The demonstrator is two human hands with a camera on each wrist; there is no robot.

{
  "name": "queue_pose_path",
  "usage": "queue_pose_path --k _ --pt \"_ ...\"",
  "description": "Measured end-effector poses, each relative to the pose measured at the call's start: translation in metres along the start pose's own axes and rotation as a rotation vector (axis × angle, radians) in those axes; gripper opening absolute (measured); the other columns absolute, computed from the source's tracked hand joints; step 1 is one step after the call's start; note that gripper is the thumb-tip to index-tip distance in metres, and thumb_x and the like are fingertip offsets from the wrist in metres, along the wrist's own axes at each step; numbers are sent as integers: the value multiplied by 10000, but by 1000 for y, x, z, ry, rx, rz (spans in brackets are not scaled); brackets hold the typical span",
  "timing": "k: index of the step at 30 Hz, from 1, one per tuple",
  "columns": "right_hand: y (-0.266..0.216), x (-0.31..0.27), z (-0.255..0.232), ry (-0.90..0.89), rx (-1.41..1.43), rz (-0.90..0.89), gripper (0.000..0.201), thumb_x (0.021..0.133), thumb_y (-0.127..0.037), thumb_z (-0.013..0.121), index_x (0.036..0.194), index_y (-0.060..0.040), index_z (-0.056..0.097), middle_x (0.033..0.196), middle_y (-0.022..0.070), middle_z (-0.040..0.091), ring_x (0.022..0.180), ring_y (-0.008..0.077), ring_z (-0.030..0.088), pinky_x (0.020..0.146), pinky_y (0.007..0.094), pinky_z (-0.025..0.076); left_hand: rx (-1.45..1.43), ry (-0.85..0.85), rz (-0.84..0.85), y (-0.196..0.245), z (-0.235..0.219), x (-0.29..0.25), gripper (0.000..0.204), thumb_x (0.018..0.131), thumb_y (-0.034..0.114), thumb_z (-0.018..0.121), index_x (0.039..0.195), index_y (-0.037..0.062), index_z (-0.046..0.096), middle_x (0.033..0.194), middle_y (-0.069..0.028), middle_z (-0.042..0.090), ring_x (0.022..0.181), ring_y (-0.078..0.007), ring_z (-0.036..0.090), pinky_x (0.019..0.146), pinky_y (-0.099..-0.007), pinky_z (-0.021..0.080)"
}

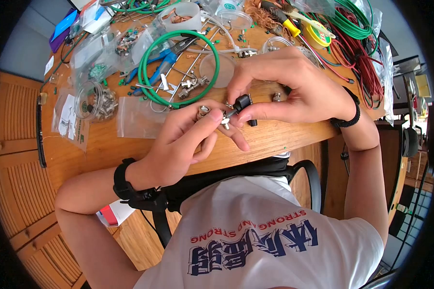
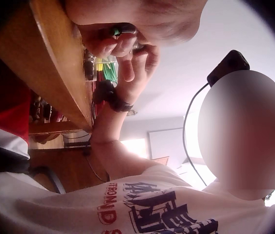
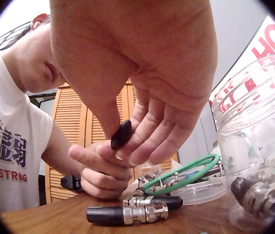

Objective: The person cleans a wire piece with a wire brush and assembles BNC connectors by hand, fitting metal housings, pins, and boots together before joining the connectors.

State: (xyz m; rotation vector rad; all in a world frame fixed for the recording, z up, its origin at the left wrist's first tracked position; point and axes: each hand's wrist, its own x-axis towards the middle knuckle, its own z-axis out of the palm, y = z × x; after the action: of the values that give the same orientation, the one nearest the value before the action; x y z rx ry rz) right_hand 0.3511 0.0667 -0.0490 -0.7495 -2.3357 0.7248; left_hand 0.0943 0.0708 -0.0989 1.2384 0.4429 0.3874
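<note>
My left hand (image 1: 185, 137) pinches a small silvery connector part (image 1: 225, 122) between thumb and fingers, just over the table's front edge. A metal BNC connector shell (image 1: 204, 110) also sits among its fingers. My right hand (image 1: 294, 91) grips the short black handle (image 1: 243, 102) of what looks like a small screwdriver, its thin shaft reaching the part in the left hand. The handle's rounded black end (image 3: 121, 135) shows between thumb and fingers in the right wrist view. Below the hands, BNC connectors (image 3: 142, 213) with black boots lie on the wood.
Behind the hands lie a green cable coil (image 1: 216, 62), blue-handled pliers (image 1: 161, 67) and loose connectors (image 1: 190, 85). At left stands a clear jar (image 1: 89, 101) beside a plastic bag (image 1: 137, 118). Red cables (image 1: 366, 72) and a yellow tub (image 1: 318, 36) sit back right.
</note>
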Motion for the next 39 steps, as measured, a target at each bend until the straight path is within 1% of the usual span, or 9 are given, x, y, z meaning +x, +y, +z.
queue_pose_path --k 3,5,11,14,16,20,26,28,39 --pt "-1 -1 -1 -1 -7 -4 223 929 -229 794 991 -38 697 842 85 709 729 244 715 665 351 553 -1 -4 -1 0 -1 0 398 1151 283 340 1232 -21 585 1028 -231 752 441 -22 383 428 -181 254" --pt "-4 -2 -4 -46 22 67 267 857 -192 856 1000 -12 721 920 92 724 835 276 708 748 366 551 5 -10 -1 0 -1 0 400 1151 281 339 1237 -22 584 1028 -233 751 439 -21 378 429 -181 253" --pt "-4 -2 -2 -39 22 59 269 854 -192 859 998 -10 722 922 91 725 839 274 708 749 367 552 12 1 5 -1 1 0 404 1152 283 336 1249 -20 585 1020 -233 753 438 -19 366 430 -180 253" --pt "0 0 0 3 -1 -12 220 930 -227 791 982 -35 697 833 91 706 734 253 713 675 355 559 0 -2 5 0 1 0 406 1152 285 336 1249 -20 586 1017 -231 753 439 -17 369 430 -179 255" --pt "0 0 0 3 0 -12 224 930 -231 792 982 -35 696 833 91 706 732 253 713 675 355 559 -83 21 -2 0 3 0 344 1152 282 407 1101 23 628 1045 -162 789 459 19 323 444 -168 257" --pt "-1 0 -1 -3 2 -5 231 930 -236 793 982 -35 695 834 91 706 726 252 713 674 354 558 -74 33 -13 1 4 0 337 1152 277 408 1101 26 626 1044 -163 789 457 19 322 444 -167 256" --pt "-1 0 -2 4 1 -18 223 930 -227 792 984 -34 693 837 90 705 723 252 713 668 353 555 -76 18 -2 0 1 0 338 1152 284 409 1107 28 625 1040 -157 791 462 17 325 444 -168 255" --pt "-2 0 -3 1 1 -15 223 930 -226 793 985 -34 693 839 90 704 723 252 713 669 353 555 4 9 -13 0 0 0 420 1151 317 340 1254 -8 586 1009 -223 758 435 -19 368 427 -179 255" --pt "1 -2 1 12 4 -30 217 931 -218 789 995 -34 694 850 91 707 730 249 716 675 348 560 -3 -9 -5 -2 -1 0 414 1151 310 337 1246 -8 586 1030 -231 753 441 -19 378 426 -180 254"
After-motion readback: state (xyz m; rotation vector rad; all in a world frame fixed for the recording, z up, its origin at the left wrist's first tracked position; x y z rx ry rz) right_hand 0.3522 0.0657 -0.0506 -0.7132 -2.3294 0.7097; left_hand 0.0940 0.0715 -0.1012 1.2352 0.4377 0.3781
